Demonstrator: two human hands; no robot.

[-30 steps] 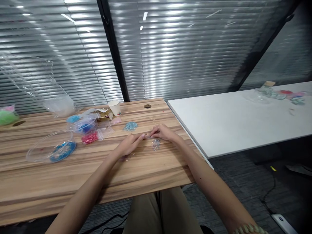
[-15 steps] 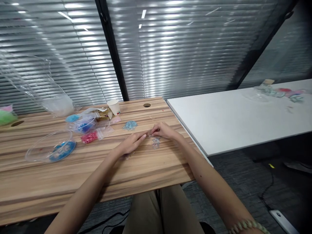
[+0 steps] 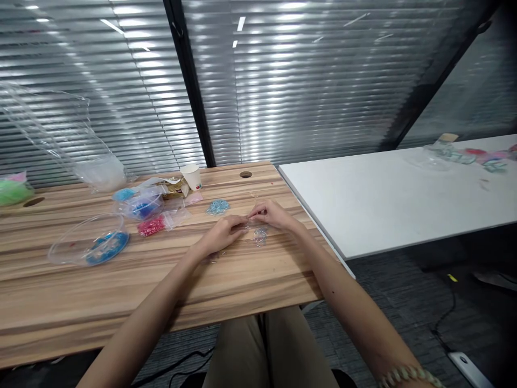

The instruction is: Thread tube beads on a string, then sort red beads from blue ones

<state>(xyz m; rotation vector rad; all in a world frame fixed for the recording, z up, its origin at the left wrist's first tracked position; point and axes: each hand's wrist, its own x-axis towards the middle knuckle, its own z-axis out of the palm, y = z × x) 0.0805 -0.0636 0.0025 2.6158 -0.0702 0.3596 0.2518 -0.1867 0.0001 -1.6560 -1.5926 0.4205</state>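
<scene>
My left hand (image 3: pixel 224 233) and my right hand (image 3: pixel 271 213) meet over the wooden table, their fingertips almost touching. Both are closed in a pinch at the upper edge of a small clear plastic bag (image 3: pixel 259 236). Thin, silvery, tube-like pieces show inside it, just below my right fingers. What my fingertips press exactly is too small to make out. Beyond my left hand lies a pile of light blue pieces (image 3: pixel 218 207). A few clear bits (image 3: pixel 214 257) lie on the wood beside my left wrist.
To the left are a bag of red beads (image 3: pixel 151 226), a clear round container with blue beads (image 3: pixel 108 248) and another container (image 3: pixel 142 207). A paper cup (image 3: pixel 191 177) stands near the blinds. A white table (image 3: pixel 383 199) adjoins on the right, with plastic items at its far end.
My left fingers have curled from lying stretched out into a pinch near my right fingertips. Clear film now shows between my hands. The view has shifted slightly.
</scene>
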